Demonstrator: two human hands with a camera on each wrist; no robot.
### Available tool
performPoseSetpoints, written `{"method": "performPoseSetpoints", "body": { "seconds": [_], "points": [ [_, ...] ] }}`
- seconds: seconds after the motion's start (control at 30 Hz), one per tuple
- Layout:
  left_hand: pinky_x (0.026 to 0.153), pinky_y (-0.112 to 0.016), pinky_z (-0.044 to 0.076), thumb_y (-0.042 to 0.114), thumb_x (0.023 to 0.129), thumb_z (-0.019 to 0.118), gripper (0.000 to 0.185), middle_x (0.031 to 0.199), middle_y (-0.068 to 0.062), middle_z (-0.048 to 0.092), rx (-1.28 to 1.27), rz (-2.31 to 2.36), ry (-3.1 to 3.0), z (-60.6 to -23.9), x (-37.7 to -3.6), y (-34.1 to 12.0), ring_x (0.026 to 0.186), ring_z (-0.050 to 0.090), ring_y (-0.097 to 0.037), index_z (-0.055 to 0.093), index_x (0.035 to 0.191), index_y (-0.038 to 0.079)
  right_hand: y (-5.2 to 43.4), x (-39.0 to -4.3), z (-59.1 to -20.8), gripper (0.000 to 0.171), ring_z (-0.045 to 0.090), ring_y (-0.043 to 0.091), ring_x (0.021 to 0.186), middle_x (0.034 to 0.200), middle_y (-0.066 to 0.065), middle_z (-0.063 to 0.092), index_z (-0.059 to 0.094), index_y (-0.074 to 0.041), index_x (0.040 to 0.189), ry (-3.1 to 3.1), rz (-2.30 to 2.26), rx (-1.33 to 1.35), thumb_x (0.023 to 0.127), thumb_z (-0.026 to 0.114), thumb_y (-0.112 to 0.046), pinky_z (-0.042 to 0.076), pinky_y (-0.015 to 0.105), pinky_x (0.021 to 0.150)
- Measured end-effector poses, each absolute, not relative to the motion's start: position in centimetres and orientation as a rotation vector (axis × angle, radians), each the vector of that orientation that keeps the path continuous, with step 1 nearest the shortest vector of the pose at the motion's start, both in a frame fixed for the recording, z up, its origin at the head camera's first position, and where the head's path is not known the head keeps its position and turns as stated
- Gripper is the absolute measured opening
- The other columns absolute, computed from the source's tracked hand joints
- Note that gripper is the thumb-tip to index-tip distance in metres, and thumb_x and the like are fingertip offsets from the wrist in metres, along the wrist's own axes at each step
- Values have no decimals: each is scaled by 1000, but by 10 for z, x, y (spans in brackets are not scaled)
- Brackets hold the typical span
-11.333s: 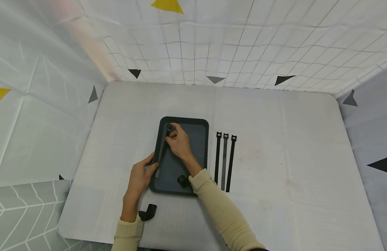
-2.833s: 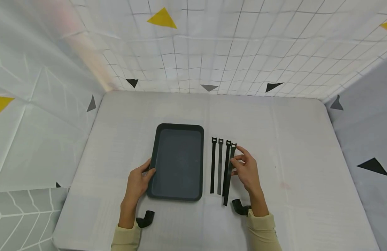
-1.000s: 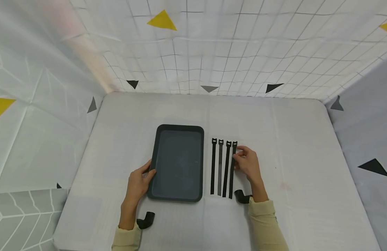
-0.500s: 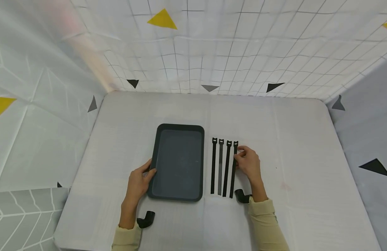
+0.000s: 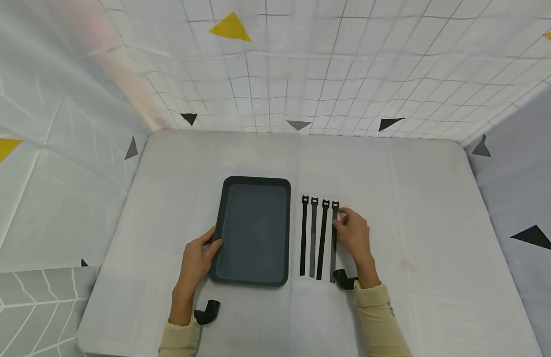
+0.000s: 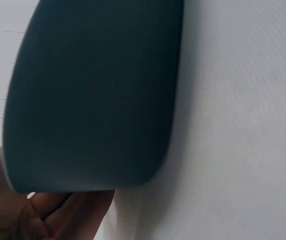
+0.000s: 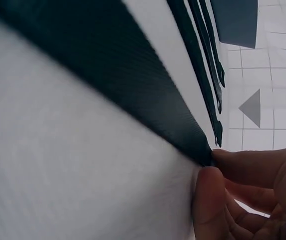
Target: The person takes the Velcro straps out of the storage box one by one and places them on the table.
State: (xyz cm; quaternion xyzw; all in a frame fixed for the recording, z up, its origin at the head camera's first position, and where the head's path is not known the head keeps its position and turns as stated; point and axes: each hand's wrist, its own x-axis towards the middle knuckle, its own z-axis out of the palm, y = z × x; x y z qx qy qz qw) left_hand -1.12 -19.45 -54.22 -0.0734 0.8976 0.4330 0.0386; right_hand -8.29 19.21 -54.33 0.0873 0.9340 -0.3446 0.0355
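A dark rectangular tray (image 5: 256, 180) lies on the white table, and nothing is in it. My left hand (image 5: 211, 244) grips its near-left edge, thumb on the rim; in the left wrist view the tray (image 6: 93, 95) fills the picture with my fingers (image 6: 68, 210) curled at its corner. Right of the tray lie several black straps (image 5: 313, 238) side by side. My right hand (image 5: 341, 220) pinches the rightmost strap (image 5: 334, 248) near its head. Up close, that strap (image 7: 108, 65) ends between my fingertips (image 7: 247, 165).
The table (image 5: 427, 208) is covered in white cloth and walled on three sides by white sheets with triangle marks. Black wrist cameras sit under each sleeve, the left one (image 5: 207, 311) and the right one (image 5: 342, 278). The other straps (image 7: 202, 35) also show in the right wrist view.
The strap went from the tray to the row on the right. In the last second my right hand has swung its lower end rightward, parallel to the others. The left hand has stayed on the tray.
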Motion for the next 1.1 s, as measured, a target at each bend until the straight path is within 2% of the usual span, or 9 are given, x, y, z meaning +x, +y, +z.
{"method": "performPoseSetpoints", "body": {
  "seconds": [0.27, 0.53, 0.77, 0.83, 1.0, 1.1],
  "points": [
    [98, -54, 43, 17, 95, 68, 50, 121, -22, 65, -218, 1333, 2754, -543, -12, -196, 118, 58, -40, 53, 142, 5, 191, -78, -545, 33, 57, 24, 63, 82, 14, 65, 62, 5, 125, 2914, -1099, 225, 94, 62, -7, 43, 35, 55],
    [99, -54, 43, 16, 95, 69, 49, 119, -22, 67, -221, 1327, 2763, -543, -11, -199, 118, 58, -40, 54, 141, 5, 191, -73, -544, 33, 59, 26, 67, 86, 17, 67, 62, 5, 125, 2927, -1138, 230, 94, 61, -6, 44, 36, 57],
    [98, -55, 43, 17, 96, 68, 50, 119, -22, 66, -209, 1318, 2777, -543, -12, -200, 117, 58, -40, 53, 142, 5, 190, -72, -543, 33, 61, 25, 65, 88, 17, 67, 62, 4, 125, 2912, -1176, 251, 95, 60, -10, 45, 35, 56],
    [96, -55, 45, 21, 97, 66, 50, 120, -23, 66, -197, 1313, 2790, -543, -12, -200, 116, 59, -40, 53, 143, 4, 191, -72, -544, 32, 62, 26, 65, 89, 17, 67, 64, 4, 123, 2923, -1192, 254, 96, 61, -11, 47, 36, 56],
    [92, -53, 49, 31, 101, 58, 49, 122, -20, 66, -203, 1324, 2860, -545, -9, -202, 111, 63, -37, 53, 143, 5, 196, -70, -544, 23, 66, 32, 77, 92, 20, 67, 68, 6, 113, 3028, -1272, 257, 96, 61, -9, 50, 44, 65],
    [87, -52, 51, 30, 103, 55, 44, 118, -18, 68, -195, 1330, 2956, -544, -8, -206, 106, 66, -35, 58, 138, 3, 201, -67, -541, 17, 65, 33, 79, 92, 20, 67, 70, 7, 105, 3107, -1314, 242, 95, 62, -5, 49, 43, 65]
  ]
}}
